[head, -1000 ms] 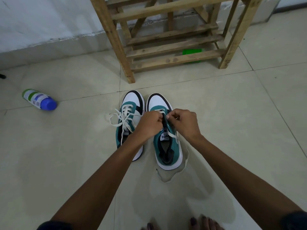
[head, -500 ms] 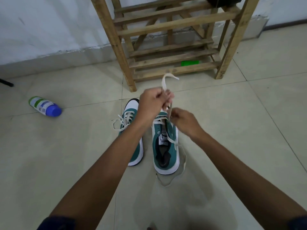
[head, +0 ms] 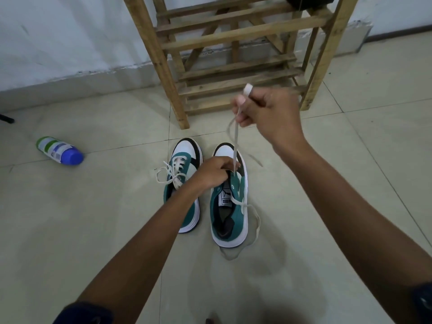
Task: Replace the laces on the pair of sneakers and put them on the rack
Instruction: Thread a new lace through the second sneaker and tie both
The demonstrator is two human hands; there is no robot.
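Half a second ago the left hand (head: 216,173) was up in front of the rack (head: 236,54) with the lace (head: 235,141) while the right hand (head: 268,113) sat low at the right sneaker (head: 230,206); now they have swapped, the right hand raised with its fingers clenched on the lace, drawing it up taut, and the left hand down on the sneaker's tongue near the toe, fingers curled, though whether they pinch the lace or only steady the shoe I cannot tell; this reads as one more pass pulled through, with most upper eyelets bare and a loose end trailing off the right side onto the floor (head: 70,230); the left sneaker (head: 184,181) stands just beside it, laced and bowed; both are on the floor, near the rack, not on it; the rack's lower shelves show nothing but slats, with a dark thing at the top edge; a bottle (head: 59,150) lies on its side, well apart at left.
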